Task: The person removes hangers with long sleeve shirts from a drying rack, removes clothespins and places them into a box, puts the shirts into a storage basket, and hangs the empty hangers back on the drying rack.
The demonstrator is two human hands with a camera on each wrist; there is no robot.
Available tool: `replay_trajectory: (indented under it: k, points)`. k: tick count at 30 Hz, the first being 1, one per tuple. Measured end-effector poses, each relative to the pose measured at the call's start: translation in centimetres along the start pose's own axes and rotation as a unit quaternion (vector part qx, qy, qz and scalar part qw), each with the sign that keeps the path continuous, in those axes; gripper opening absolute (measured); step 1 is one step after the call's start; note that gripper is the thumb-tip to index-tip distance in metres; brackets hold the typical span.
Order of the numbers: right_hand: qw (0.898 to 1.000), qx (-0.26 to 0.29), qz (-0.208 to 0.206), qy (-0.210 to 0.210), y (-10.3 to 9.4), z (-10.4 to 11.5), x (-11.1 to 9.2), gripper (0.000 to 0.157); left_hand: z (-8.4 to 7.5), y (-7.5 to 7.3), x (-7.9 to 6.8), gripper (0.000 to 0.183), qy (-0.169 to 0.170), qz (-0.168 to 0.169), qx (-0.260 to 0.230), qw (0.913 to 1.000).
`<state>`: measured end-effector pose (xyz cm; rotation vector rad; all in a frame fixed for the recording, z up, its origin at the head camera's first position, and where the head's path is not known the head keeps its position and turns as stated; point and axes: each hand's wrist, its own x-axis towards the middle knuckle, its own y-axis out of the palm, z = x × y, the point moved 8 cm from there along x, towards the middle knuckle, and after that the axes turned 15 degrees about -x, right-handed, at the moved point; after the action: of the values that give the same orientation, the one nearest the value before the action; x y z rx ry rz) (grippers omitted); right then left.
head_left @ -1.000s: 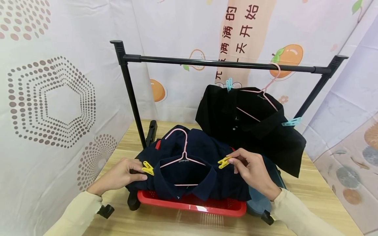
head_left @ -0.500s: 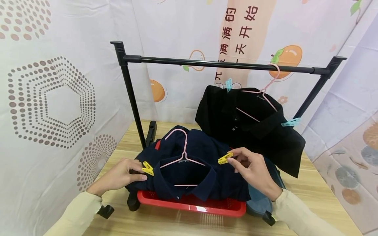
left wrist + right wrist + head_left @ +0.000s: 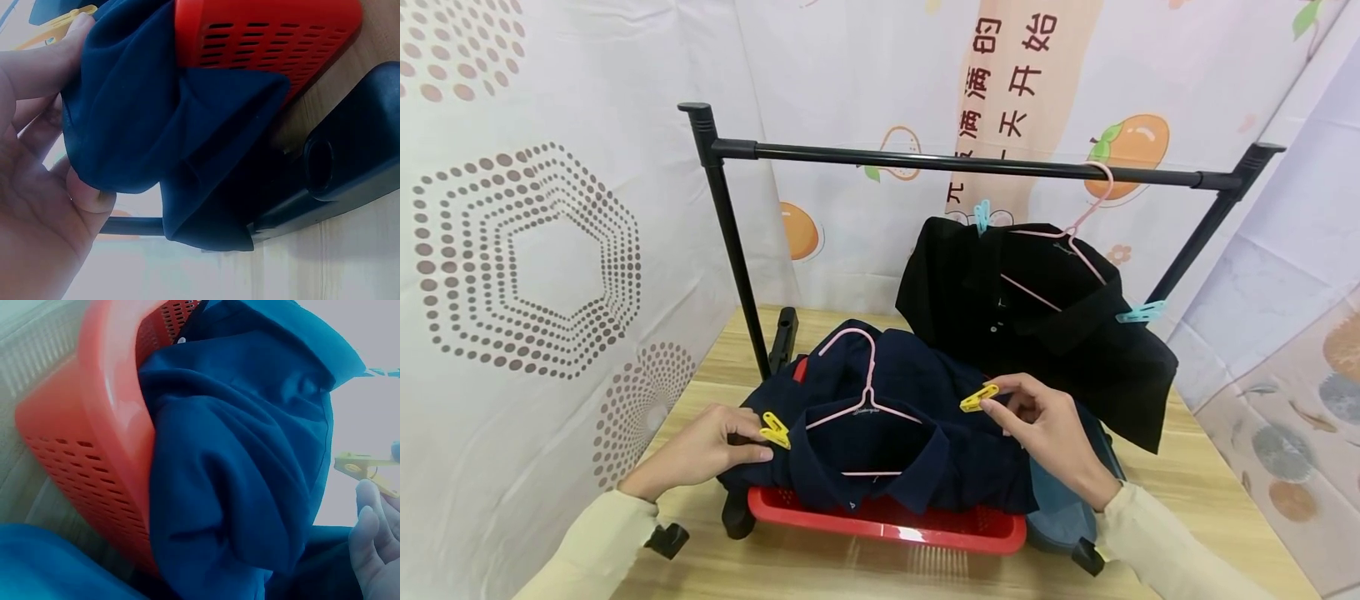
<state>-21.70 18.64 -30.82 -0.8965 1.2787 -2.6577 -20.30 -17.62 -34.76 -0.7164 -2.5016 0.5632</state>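
Note:
A navy collared shirt (image 3: 917,358) lies over the red basket (image 3: 887,527), with a pink hanger (image 3: 870,375) inside its open collar. At the shirt's left shoulder, my left hand (image 3: 722,442) grips the cloth, seen bunched in the left wrist view as a navy fold (image 3: 125,112). Beside those fingers a yellow clothespin (image 3: 776,429) sits at the shoulder; whether the hand also touches it I cannot tell. My right hand (image 3: 1048,429) pinches a second yellow clothespin (image 3: 979,398) above the right shoulder, apart from the cloth in the right wrist view.
Behind stands a black clothes rack (image 3: 917,160). From its bar hangs a black shirt (image 3: 1045,333) on a pink hanger (image 3: 1078,225), with a blue clothespin (image 3: 982,217) and another blue clothespin (image 3: 1141,312). A blue container (image 3: 1056,517) is right of the basket.
My right hand has shifted slightly right and up, and the clothespin in it has turned between the fingers. The left hand stays nearly where it was.

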Motion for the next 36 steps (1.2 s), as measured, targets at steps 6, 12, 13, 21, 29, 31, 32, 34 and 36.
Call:
replay_trajectory:
  k: [6, 12, 13, 21, 29, 31, 32, 34, 36]
  points:
    - [1.0, 0.008, 0.003, 0.008, 0.6, -1.7, 0.0, 0.024, 0.1, 0.1, -0.1, 0.032, 0.004, -0.003, 0.0, 1.0]
    - [1.0, 0.012, 0.002, 0.016, 1.6, -4.7, -0.3, 0.026, 0.0, 0.1, 0.0, 0.028, 0.009, 0.002, -0.004, 1.0]
    - [1.0, 0.013, 0.002, 0.018, 1.6, -4.9, -0.3, 0.026, 0.0, 0.1, 0.0, 0.028, 0.01, 0.002, -0.005, 0.9999]
    - [1.0, 0.006, -0.005, 0.03, 1.3, -5.9, -0.4, 0.026, -0.3, 0.0, 0.0, 0.034, 0.016, 0.001, -0.006, 0.9999]
    - [0.999, 0.005, -0.017, 0.049, 0.9, -7.1, -0.8, 0.029, -0.3, 0.0, -0.1, 0.028, 0.004, 0.008, -0.009, 0.9999]
    - [0.998, 0.007, -0.023, 0.054, 0.8, -7.6, -1.0, 0.029, -0.2, 0.0, -0.1, 0.028, 0.003, 0.01, -0.011, 0.9999]
    - [0.998, 0.006, -0.028, 0.055, 0.8, -7.8, -1.1, 0.029, -0.2, 0.0, -0.1, 0.028, 0.003, 0.01, -0.011, 0.9999]
    - [0.998, 0.004, -0.036, 0.056, 0.5, -8.1, -1.2, 0.029, -0.2, 0.1, -0.1, 0.028, 0.003, 0.009, -0.01, 0.9999]
    - [0.997, -0.002, -0.042, 0.061, 0.3, -8.3, -1.3, 0.029, -0.3, 0.1, -0.1, 0.028, 0.005, 0.009, -0.011, 0.9999]
